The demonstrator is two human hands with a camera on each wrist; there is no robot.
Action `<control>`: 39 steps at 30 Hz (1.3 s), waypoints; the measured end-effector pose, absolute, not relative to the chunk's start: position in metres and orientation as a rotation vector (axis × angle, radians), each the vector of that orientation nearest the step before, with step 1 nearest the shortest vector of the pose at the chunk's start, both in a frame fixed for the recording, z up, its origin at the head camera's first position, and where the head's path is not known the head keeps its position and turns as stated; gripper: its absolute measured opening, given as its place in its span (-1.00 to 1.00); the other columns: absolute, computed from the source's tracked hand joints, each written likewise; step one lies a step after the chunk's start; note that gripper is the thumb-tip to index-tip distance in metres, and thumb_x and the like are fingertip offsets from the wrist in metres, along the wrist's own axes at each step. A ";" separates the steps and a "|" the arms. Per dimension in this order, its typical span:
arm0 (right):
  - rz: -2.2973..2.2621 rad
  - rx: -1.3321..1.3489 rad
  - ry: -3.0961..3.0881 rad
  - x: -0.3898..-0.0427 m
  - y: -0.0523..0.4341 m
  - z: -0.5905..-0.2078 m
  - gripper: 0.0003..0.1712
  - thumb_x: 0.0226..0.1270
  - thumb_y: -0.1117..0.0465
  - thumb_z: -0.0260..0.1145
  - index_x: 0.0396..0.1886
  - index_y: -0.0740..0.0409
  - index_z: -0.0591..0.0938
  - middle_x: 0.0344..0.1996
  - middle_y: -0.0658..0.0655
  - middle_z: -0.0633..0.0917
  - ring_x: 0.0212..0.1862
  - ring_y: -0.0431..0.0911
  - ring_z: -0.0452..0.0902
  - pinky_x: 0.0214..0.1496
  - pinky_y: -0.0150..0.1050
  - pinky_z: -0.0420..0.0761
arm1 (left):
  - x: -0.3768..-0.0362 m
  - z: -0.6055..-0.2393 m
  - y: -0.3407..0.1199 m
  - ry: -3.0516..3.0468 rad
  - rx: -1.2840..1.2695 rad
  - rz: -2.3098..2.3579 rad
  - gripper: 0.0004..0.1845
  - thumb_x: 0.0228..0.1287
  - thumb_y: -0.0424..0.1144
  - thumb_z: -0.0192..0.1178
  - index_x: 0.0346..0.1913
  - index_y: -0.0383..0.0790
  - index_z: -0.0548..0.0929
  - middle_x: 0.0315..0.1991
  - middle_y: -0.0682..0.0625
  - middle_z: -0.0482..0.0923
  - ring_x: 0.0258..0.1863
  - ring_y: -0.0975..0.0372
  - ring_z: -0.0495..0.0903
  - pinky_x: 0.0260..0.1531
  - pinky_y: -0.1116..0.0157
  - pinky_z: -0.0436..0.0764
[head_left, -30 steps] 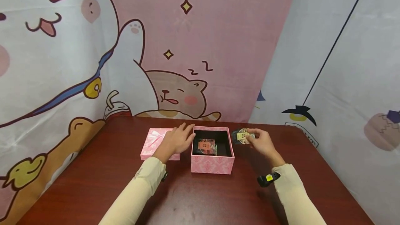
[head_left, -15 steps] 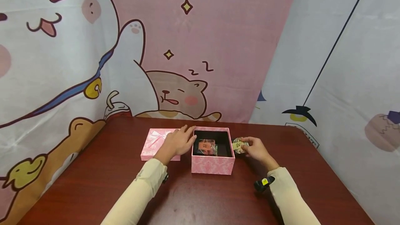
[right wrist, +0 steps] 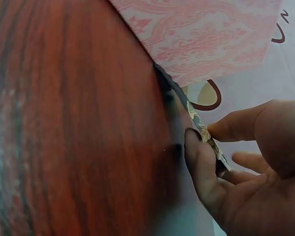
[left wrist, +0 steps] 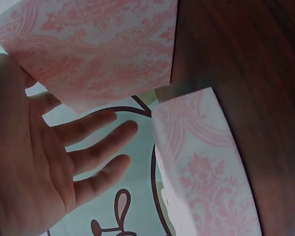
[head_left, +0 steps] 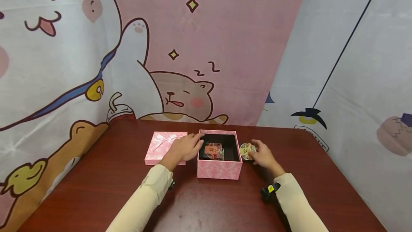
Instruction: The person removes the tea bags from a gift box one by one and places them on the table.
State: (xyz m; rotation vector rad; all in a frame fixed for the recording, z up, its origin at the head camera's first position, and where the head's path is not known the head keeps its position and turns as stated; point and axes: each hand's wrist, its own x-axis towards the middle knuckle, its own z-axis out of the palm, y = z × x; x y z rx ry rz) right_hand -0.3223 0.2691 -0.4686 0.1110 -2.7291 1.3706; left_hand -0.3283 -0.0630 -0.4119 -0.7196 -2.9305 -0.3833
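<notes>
A pink patterned box (head_left: 219,170) with a black inside stands without its lid on the table. My left hand (head_left: 184,148) rests at its left rim. In the left wrist view the fingers (left wrist: 103,140) are extended and spread beside the box wall (left wrist: 113,49). Just right of the box, my right hand (head_left: 262,155) pinches a small flat printed packet (head_left: 246,149) with a yellow label. The right wrist view shows this packet (right wrist: 200,125) edge-on between thumb and fingers, its far end at the box's lower edge. Inside the box lies a similar packet (head_left: 213,150) with a red-orange label.
The pink lid (head_left: 157,148) with a ribbon bow lies left of the box, partly behind my left hand. All stand on a dark reddish wooden table (head_left: 206,207). A cartoon-printed cloth (head_left: 241,46) hangs behind the table's far edge.
My right hand has moved left and slightly down, bringing the yellow-labelled packet from farther right to beside the box's right wall. The left hand stays at the left rim.
</notes>
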 end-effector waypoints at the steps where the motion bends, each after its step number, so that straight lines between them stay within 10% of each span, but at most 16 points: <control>1: 1.308 0.104 -2.745 -0.323 0.269 -0.468 -0.28 0.22 0.39 0.28 0.37 0.46 0.27 -0.21 0.38 0.59 -0.55 -0.11 0.52 -0.54 -0.20 0.60 | -0.329 -0.413 -0.063 -2.931 -0.726 -0.399 -0.48 0.55 0.07 -0.22 0.44 0.05 0.36 0.27 -0.15 0.49 0.18 -0.04 0.55 0.04 -0.09 0.51; 8: 0.885 0.037 -2.879 -0.320 0.267 -0.463 -0.22 0.19 0.17 0.37 0.34 0.41 0.32 -0.10 0.37 0.62 -0.19 0.13 0.57 -0.13 0.11 0.56 | -0.330 -0.416 -0.063 -2.925 -0.725 -0.506 -0.51 0.53 0.06 -0.20 0.40 0.04 0.41 0.25 -0.07 0.54 0.15 0.00 0.58 0.01 -0.06 0.54; 17: 0.556 -0.010 -2.977 -0.316 0.261 -0.455 -0.39 0.17 -0.01 0.41 0.13 0.25 0.56 -0.24 0.23 0.69 -0.34 0.07 0.58 -0.33 0.12 0.56 | -0.329 -0.423 -0.064 -2.891 -0.660 -0.678 -0.62 0.52 0.03 -0.17 0.23 0.09 0.50 0.12 -0.02 0.61 0.06 0.07 0.61 -0.09 -0.04 0.57; 39: 0.841 0.224 -2.614 -0.293 0.204 -0.375 -0.62 0.25 0.25 0.33 0.00 0.40 0.60 -0.14 0.37 0.67 -0.12 0.21 0.62 -0.06 0.12 0.59 | -0.325 -0.428 -0.062 -2.900 -0.666 -0.850 -0.64 0.56 0.02 -0.25 0.24 0.08 0.42 0.10 -0.08 0.61 0.05 0.04 0.61 -0.09 -0.07 0.57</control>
